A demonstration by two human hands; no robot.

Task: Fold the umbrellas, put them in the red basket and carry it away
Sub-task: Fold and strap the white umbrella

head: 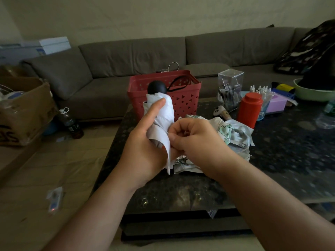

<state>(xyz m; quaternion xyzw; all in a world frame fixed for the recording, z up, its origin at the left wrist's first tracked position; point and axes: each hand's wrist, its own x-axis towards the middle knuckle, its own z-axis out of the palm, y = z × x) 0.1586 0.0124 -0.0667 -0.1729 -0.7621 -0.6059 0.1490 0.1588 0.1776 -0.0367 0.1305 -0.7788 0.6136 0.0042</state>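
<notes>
Before one red basket (183,98), two umbrellas: white umbrella (161,115) gripped by left hand (145,147) and right hand (195,136), floral umbrella (233,136) beneath.

Premises: a home living room. A long grey sofa (163,51) runs along the back wall and turns the corner at both ends. A low dark counter (290,151) in front carries household clutter. An open cardboard box (23,109) and a bottle (69,122) stand on the floor.

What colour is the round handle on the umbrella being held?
Black, a matte ball handle topping the white umbrella; seen in the head view.
</notes>
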